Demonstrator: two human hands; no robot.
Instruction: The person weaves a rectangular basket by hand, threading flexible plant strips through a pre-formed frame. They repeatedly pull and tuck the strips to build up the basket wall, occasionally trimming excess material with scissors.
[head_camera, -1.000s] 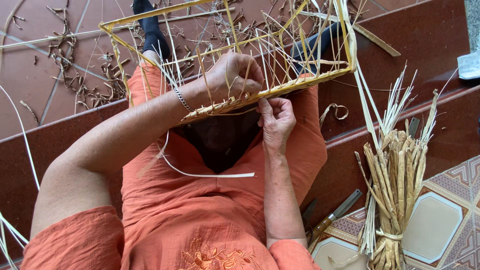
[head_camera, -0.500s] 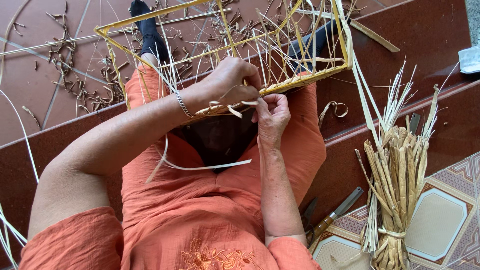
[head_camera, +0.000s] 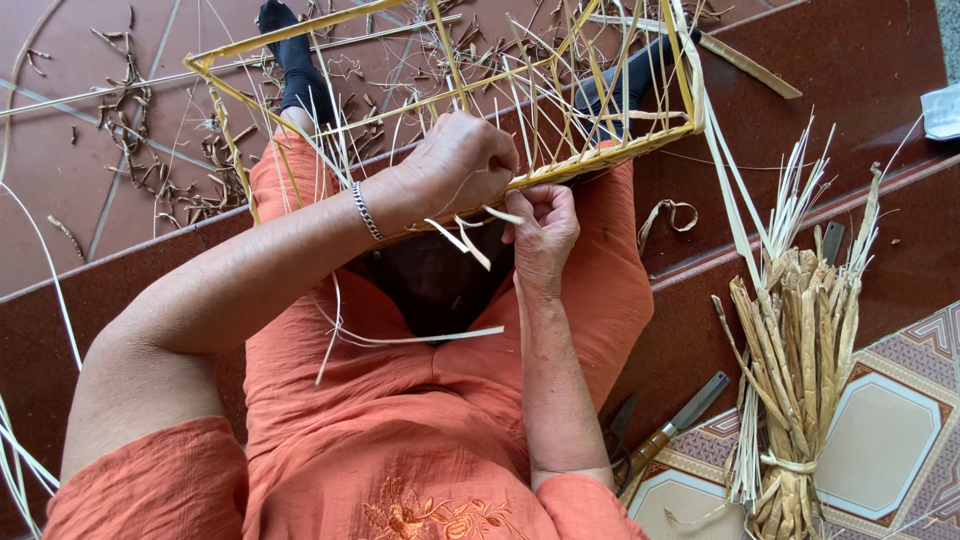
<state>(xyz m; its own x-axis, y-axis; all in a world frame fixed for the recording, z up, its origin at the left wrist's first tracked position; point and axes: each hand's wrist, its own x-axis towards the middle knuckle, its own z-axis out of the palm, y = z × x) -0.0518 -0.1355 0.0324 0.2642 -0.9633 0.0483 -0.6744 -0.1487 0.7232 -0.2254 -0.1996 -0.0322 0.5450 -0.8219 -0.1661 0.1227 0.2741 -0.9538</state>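
A yellow bamboo basket frame (head_camera: 600, 160) rests on my lap, with thin pale strips woven across it. My left hand (head_camera: 455, 165) grips the near rail of the frame, fingers closed over it and over a few pale strip ends. My right hand (head_camera: 545, 230) sits just under the same rail, fingers pinched on a thin pale strip (head_camera: 465, 235) that sticks out below the frame. Another long strip (head_camera: 420, 338) lies loose across my orange dress.
A tied bundle of split bamboo strips (head_camera: 795, 370) stands at my right. A knife with a wooden handle (head_camera: 675, 425) lies beside my right elbow. Bamboo shavings (head_camera: 150, 160) litter the red tiled steps. Long pale strips (head_camera: 40, 290) trail at the left.
The frame has tipped a little toward me. My right hand has drawn the strip ends down out of the rail, while my left hand stays on the rail.
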